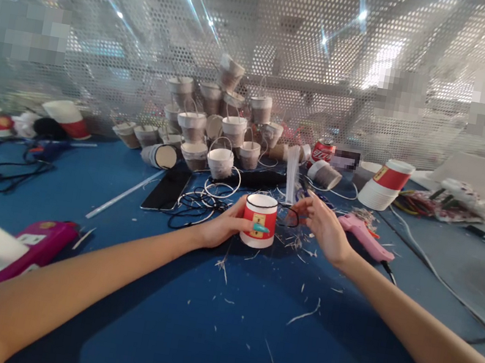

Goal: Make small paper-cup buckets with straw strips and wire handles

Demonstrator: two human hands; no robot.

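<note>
A white paper cup (256,236) with a red band stands upright on the blue table (218,326). My left hand (225,226) is wrapped round its left side, the thumb across the front. Around the cup's rim runs a thin black cord (292,208), which loops out to the right. At that loop is my right hand (317,219), its fingers bent close to the cord; whether they pinch it is too small to tell. White scraps (301,244) lie between the cup and my right hand.
Small handled buckets (234,127) are stacked behind. A pink glue gun (370,239) lies at the right, a magenta power strip (39,246) at the left. A black phone (167,189), tangled cords, a red can (323,153) and stacked cups (386,184) stand or lie farther back.
</note>
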